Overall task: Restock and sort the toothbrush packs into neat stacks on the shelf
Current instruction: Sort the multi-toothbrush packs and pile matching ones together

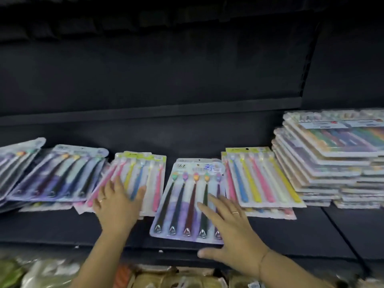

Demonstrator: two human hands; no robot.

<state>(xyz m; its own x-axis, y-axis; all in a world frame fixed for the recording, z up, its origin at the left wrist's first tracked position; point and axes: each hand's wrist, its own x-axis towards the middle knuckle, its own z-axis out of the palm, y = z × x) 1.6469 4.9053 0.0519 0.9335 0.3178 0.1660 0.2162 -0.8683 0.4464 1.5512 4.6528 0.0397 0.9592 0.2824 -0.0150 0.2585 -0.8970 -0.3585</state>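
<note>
A purple toothbrush pack (182, 196) with dark-handled brushes lies flat at the middle of the dark shelf (62, 227). My right hand (230, 231) lies over its lower right corner with fingers spread flat. My left hand (118, 202) presses flat on a pack of pink, yellow and blue brushes (145, 175) just to the left. Another bright-coloured pack (259, 175) tops a short pile to the right. Purple packs (60, 173) lie fanned and slanted at the far left.
A tall stack of larger flat packs (332, 159) fills the right end of the shelf. The shelf's back wall is dark and bare. Below the front edge, bagged goods (49, 273) sit on a lower level.
</note>
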